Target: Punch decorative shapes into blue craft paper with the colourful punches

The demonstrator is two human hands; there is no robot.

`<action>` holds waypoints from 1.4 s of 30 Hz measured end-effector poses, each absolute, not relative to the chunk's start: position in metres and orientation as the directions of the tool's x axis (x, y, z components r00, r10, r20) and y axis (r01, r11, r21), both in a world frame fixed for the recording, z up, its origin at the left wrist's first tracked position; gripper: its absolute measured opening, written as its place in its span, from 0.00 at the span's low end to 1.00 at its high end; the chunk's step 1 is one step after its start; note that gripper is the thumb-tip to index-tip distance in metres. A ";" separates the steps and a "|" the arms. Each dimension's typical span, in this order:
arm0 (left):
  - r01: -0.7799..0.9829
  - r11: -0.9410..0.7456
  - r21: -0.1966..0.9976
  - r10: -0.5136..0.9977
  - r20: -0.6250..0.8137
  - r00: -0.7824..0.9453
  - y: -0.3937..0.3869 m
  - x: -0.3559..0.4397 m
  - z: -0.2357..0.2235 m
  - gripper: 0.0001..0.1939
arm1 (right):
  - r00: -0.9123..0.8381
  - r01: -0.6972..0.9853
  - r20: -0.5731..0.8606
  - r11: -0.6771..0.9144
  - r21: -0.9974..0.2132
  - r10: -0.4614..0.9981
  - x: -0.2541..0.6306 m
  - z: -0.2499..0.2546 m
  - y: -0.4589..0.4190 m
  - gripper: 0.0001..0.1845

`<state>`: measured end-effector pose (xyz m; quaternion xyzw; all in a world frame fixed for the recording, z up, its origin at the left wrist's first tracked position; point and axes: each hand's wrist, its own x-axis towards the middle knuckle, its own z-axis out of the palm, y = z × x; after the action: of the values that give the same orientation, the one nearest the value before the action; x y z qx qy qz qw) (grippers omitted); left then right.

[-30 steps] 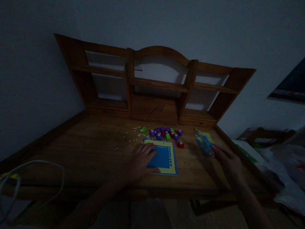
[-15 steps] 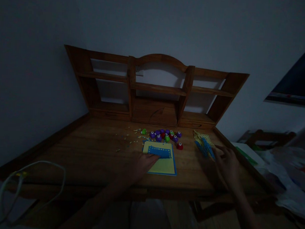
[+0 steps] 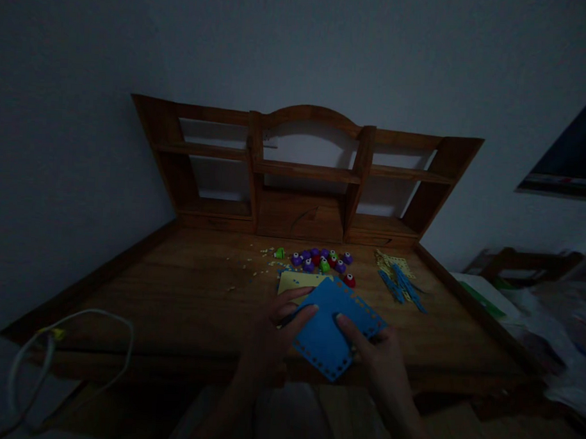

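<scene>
Both hands hold a blue sheet of paper (image 3: 328, 326) with holes punched along its edges, raised over the front of the desk. My left hand (image 3: 279, 331) pinches its left side between thumb and fingers. My right hand (image 3: 372, 350) grips the right side, its thumb lying on the sheet's face. Under and behind it lies a yellow sheet of paper (image 3: 295, 282), partly hidden. Just beyond sit several small purple, red and green hole punches (image 3: 315, 259) with eye-like tops.
Blue punched paper strips (image 3: 401, 285) and yellow perforated scraps (image 3: 406, 267) lie at the right of the wooden desk (image 3: 175, 292). Small paper bits (image 3: 267, 265) are scattered left of the punches. A wooden shelf (image 3: 304, 174) stands at the back; a white cable (image 3: 90, 312) loops at front left.
My right hand has let go of the blue strips at the right and come to the middle. The blue sheet is now lifted and turned, held by both hands.
</scene>
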<state>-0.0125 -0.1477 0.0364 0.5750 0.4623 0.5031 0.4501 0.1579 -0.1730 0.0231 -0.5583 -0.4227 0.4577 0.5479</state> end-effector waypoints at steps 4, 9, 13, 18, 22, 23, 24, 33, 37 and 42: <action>0.046 -0.194 0.980 0.981 0.194 -0.001 -0.142 -0.012 0.032 0.12 | 0.280 -0.036 -0.041 -0.032 -0.999 0.959 0.153 0.028 -0.176 0.19; 0.012 -0.088 0.996 0.993 0.089 -0.077 -0.140 -0.008 0.027 0.12 | 0.281 -0.020 -0.082 -0.080 -0.997 0.956 0.155 0.027 -0.172 0.19; -0.016 0.006 1.000 0.997 -0.007 -0.080 -0.143 -0.009 0.012 0.12 | 0.315 0.007 -0.080 -0.087 -0.996 0.946 0.162 0.021 -0.167 0.18; -0.073 0.073 0.995 0.996 -0.076 -0.038 -0.151 -0.019 -0.008 0.13 | 0.383 0.101 0.019 -0.022 -0.995 0.923 0.167 0.016 -0.160 0.16; -0.025 -0.020 0.999 0.996 0.018 -0.082 -0.147 -0.025 -0.003 0.13 | 0.359 0.131 -0.006 -0.056 -0.990 0.933 0.165 0.016 -0.158 0.17; -0.011 -0.059 0.998 0.994 0.058 -0.089 -0.144 -0.024 0.000 0.13 | 0.346 0.133 -0.013 -0.063 -0.989 0.938 0.165 0.016 -0.158 0.18; 0.001 -0.094 0.996 0.991 0.094 -0.091 -0.142 -0.023 0.004 0.14 | 0.331 0.130 -0.019 -0.066 -0.989 0.943 0.164 0.015 -0.158 0.18; 0.181 -0.186 0.966 0.970 0.209 -0.120 -0.122 -0.013 0.015 0.08 | 0.231 0.197 0.132 0.087 -0.976 0.964 0.165 0.019 -0.156 0.15; 0.251 -0.445 0.859 0.872 0.480 -0.096 -0.108 -0.020 0.020 0.06 | 0.096 0.327 0.460 0.409 -0.852 0.882 0.179 0.037 -0.144 0.09; 0.386 -0.699 0.602 0.678 0.730 0.088 -0.097 -0.039 0.034 0.17 | -0.156 0.479 0.732 0.699 -0.531 0.663 0.198 0.044 -0.126 0.13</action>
<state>-0.0394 -0.0966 0.0342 0.7262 0.3663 0.5675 0.1283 0.1985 -0.1260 0.0443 -0.3782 -0.7554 0.0871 0.5280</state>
